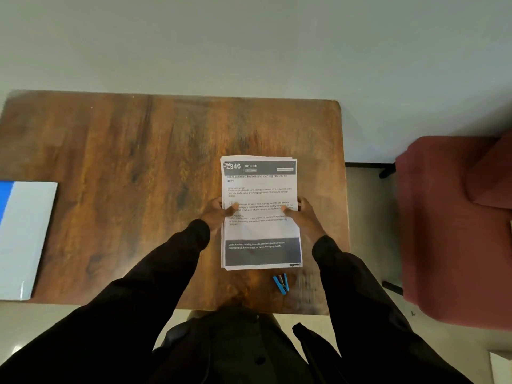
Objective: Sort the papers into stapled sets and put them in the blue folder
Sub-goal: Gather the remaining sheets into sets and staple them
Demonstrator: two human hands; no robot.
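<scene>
We see a wood-grain table [138, 162] with a slight sheen. Matt printed papers [263, 231]. Blue plastic clip [281, 284] at their 5 o'clock. Smooth folder [27, 231] at 9, red cloth chair [448, 231] at 3.

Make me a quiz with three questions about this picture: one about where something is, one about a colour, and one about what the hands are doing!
1. Where is the blue folder?
A. At the left edge of the wooden table
B. On a chair
C. On the floor

2. What colour is the small clip lying just below the stack of papers?
A. Red
B. Blue
C. Green

3. What are the left hand and right hand doing?
A. Lying flat on the table
B. Holding the stack of papers, one on each side
C. Picking up the clip

Answers:
1 A, the folder lies on the tabletop, far left.
2 B, the clip's arms are bright blue.
3 B, each thumb presses on the top sheet while the fingers curl round the paper's side edges.
</scene>
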